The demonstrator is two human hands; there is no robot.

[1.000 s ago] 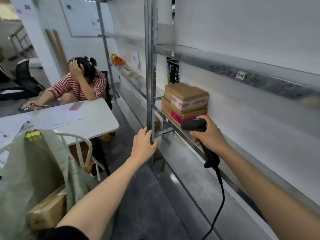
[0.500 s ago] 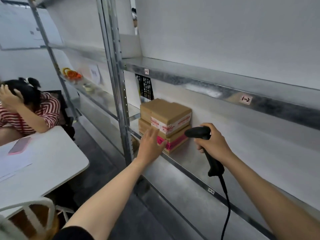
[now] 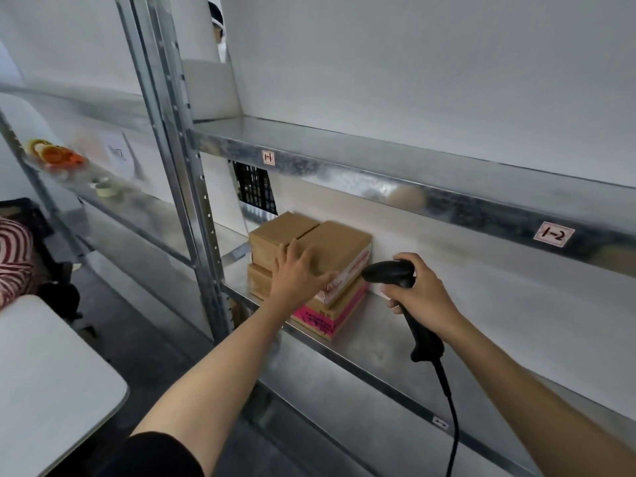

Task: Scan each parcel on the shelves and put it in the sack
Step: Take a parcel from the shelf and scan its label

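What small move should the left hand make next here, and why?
Probably close the left hand on the top parcel and turn it toward the scanner: its spread fingers lie on that box without gripping, and the right hand holds the scanner right beside it.

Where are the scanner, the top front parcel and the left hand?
scanner point(image 3: 389, 274): head view, its black head.
top front parcel point(image 3: 344, 244): head view, its brown top face.
left hand point(image 3: 296, 280): head view, back of the hand.

Label "1-1" point(image 3: 268, 157) is read on the front edge of the upper shelf point(image 3: 378, 173), at 11 o'clock in the view. Label "1-2" point(image 3: 553, 234) is read on the same edge, at 3 o'clock. Red print on the tape point(image 3: 347, 277) of the top parcel point(image 3: 344, 241) is blurred and not legible.
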